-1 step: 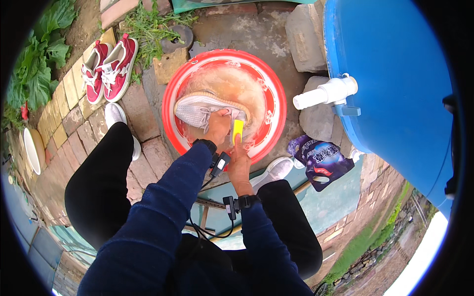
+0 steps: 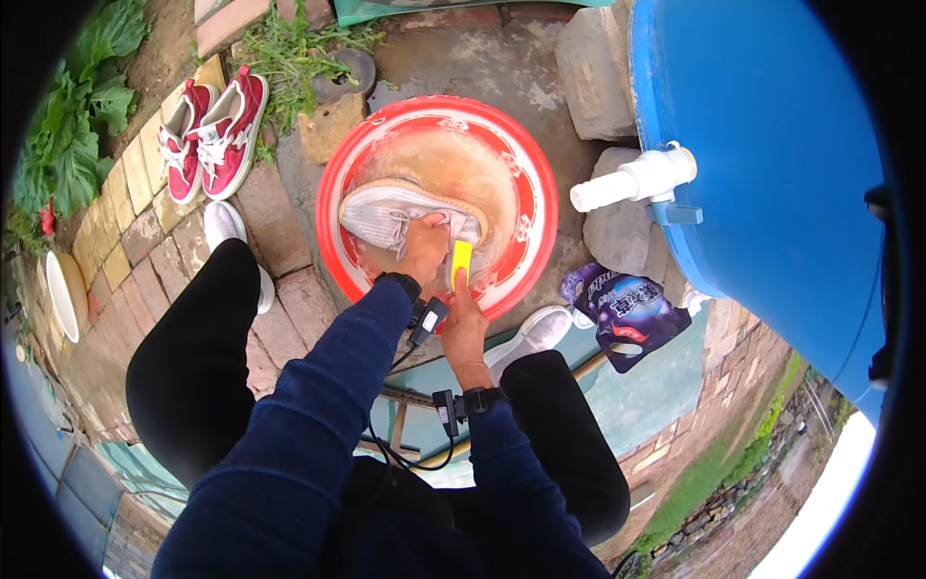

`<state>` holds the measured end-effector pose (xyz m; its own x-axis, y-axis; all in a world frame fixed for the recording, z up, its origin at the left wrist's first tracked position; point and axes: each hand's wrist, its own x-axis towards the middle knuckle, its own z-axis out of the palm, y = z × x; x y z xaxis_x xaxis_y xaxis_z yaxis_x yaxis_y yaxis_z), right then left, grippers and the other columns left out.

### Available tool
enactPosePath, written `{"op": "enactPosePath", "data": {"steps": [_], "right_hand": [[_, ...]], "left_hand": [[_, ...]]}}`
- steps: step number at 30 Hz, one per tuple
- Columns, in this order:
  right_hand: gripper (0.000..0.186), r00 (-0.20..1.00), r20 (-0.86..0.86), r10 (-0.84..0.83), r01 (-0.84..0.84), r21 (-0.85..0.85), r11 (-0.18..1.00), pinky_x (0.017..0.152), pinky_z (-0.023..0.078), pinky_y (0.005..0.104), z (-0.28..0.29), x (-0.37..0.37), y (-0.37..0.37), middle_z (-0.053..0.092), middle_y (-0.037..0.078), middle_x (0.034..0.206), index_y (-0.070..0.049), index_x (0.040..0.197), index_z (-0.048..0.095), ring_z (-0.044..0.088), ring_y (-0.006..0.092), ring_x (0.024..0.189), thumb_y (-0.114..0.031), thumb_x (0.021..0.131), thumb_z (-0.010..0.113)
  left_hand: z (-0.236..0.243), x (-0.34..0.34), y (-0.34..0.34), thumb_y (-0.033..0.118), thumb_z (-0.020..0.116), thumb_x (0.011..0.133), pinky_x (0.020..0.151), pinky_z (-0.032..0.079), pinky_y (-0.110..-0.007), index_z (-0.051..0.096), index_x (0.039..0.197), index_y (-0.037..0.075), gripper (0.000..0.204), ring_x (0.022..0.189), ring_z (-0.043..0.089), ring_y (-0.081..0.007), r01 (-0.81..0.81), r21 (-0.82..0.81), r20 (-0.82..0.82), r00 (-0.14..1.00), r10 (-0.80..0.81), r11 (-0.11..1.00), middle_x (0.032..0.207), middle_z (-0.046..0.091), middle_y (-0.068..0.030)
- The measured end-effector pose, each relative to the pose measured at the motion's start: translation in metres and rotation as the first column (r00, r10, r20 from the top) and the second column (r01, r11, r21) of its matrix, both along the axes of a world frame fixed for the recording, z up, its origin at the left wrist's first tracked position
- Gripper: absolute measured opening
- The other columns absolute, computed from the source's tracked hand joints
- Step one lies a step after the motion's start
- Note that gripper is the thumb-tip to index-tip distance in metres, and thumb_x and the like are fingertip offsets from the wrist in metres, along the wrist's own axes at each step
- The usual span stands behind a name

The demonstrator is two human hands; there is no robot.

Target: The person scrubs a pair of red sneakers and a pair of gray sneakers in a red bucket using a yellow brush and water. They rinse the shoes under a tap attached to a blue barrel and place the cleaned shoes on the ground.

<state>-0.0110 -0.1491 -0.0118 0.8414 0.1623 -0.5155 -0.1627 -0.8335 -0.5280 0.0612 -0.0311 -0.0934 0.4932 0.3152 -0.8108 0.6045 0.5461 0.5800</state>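
A pale grey-pink sneaker [image 2: 378, 214] with laces lies on its side in cloudy, soapy water inside a red-and-white basin [image 2: 333, 183]. My left hand [image 2: 422, 253] is closed around the opening of the sneaker and holds it in place. A small yellow scrub brush [image 2: 462, 255] is in the grip of my right hand [image 2: 465, 323], at the heel end of the sneaker and close to my left fingers. Its pale underside faces the shoe; whether it touches is hard to see.
A pair of red sneakers [image 2: 222, 135] stands on the bricks at left. To the right are a big blue barrel [image 2: 762, 164] with a white spout [image 2: 632, 180], and a dark purple detergent pouch [image 2: 637, 323]. Rocks [image 2: 595, 72] border the barrel; a white bowl [image 2: 66, 294] leans far left.
The yellow brush and my right hand have shifted slightly toward me along the sneaker's heel end. My left hand and the sneaker stay in place.
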Motion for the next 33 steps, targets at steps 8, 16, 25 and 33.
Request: {"op": "enactPosePath", "data": {"steps": [8, 16, 25, 33], "right_hand": [[0.047, 0.871, 0.338, -0.357, 0.248, 0.325, 0.913, 0.09, 0.052, 0.0376, -0.005, 0.026, -0.007, 0.065, 0.025, 0.121, -0.005, 0.145, 0.046, 0.068, 0.0335, 0.106, -0.001, 0.098, 0.048], [0.049, 0.96, 0.145, -0.24, 0.197, 0.261, 0.945, 0.088, 0.052, 0.0361, 0.004, -0.006, 0.002, 0.07, 0.021, 0.112, -0.008, 0.145, 0.048, 0.069, 0.0298, 0.099, -0.004, 0.097, 0.052], [0.047, 0.972, 0.23, -0.048, 0.07, -0.09, 0.994, 0.086, 0.052, 0.0446, -0.056, 0.108, -0.004, 0.069, 0.026, 0.105, -0.004, 0.144, 0.047, 0.068, 0.0399, 0.097, -0.006, 0.097, 0.049], [0.051, 0.988, 0.149, -0.039, 0.009, 0.196, 0.981, 0.091, 0.051, 0.0399, -0.014, 0.064, 0.0, 0.067, 0.027, 0.112, -0.01, 0.147, 0.046, 0.068, 0.0338, 0.104, -0.002, 0.096, 0.049]], "left_hand": [[-0.006, 0.012, 0.002, 0.006, 0.059, 0.093, 0.05, 0.047, -0.03, 0.065, 0.118, 0.0, 0.027, 0.062, 0.06, -0.0138, -0.035, -0.022, 0.02, 0.999, 0.036, 0.999, 0.083, 0.068, -0.0072], [0.005, 0.015, 0.012, 0.008, 0.061, 0.093, 0.051, 0.047, -0.03, 0.063, 0.114, 0.001, 0.023, 0.062, 0.06, -0.0127, 0.128, 0.025, -0.015, 0.992, -0.127, 0.992, 0.08, 0.067, -0.0043], [0.077, -0.017, 0.071, 0.018, 0.077, 0.078, 0.109, 0.036, -0.05, 0.05, 0.142, 0.014, 0.069, 0.137, 0.041, -0.0361, 0.629, 0.775, -0.436, 0.471, -0.767, -0.054, 0.15, 0.042, -0.0172], [0.049, -0.026, 0.069, 0.014, 0.07, 0.082, 0.114, 0.026, -0.06, 0.046, 0.147, 0.021, 0.069, 0.147, 0.026, -0.0371, 0.673, 0.727, -0.527, 0.42, -0.739, -0.136, 0.16, 0.028, -0.0132]]}}
